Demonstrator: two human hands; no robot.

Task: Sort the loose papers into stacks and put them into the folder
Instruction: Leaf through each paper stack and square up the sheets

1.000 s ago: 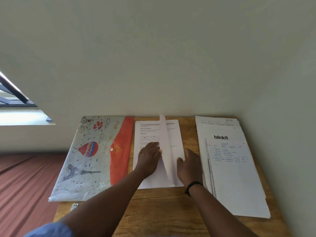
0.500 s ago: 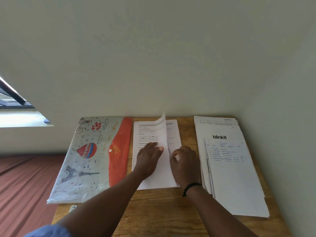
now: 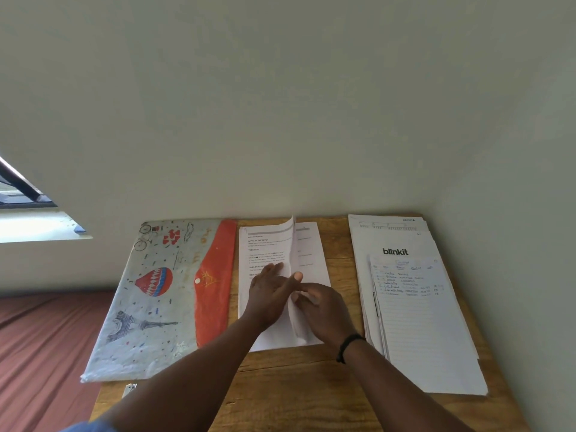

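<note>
A stack of printed papers (image 3: 268, 244) lies in the middle of the wooden table (image 3: 311, 385). One sheet (image 3: 291, 241) of it stands up on edge along the middle, like a turning page. My left hand (image 3: 271, 294) rests flat on the left part of the stack, its thumb reaching to the raised sheet. My right hand (image 3: 324, 310) pinches the lower part of that sheet with curled fingers, close against my left hand. The folder (image 3: 162, 291), printed with a balloon and a tower and closed by an orange flap, lies to the left.
A second paper stack (image 3: 414, 322), with a lined handwritten sheet over a "blinkit" page, lies along the right wall. A small metal clip (image 3: 129, 389) sits at the table's left front edge. A maroon surface (image 3: 46, 353) lies lower left, and the wall stands right behind the table.
The raised sheet has swung from the right toward the left. My right hand left the right side of the stack and took hold of the sheet near my left thumb.
</note>
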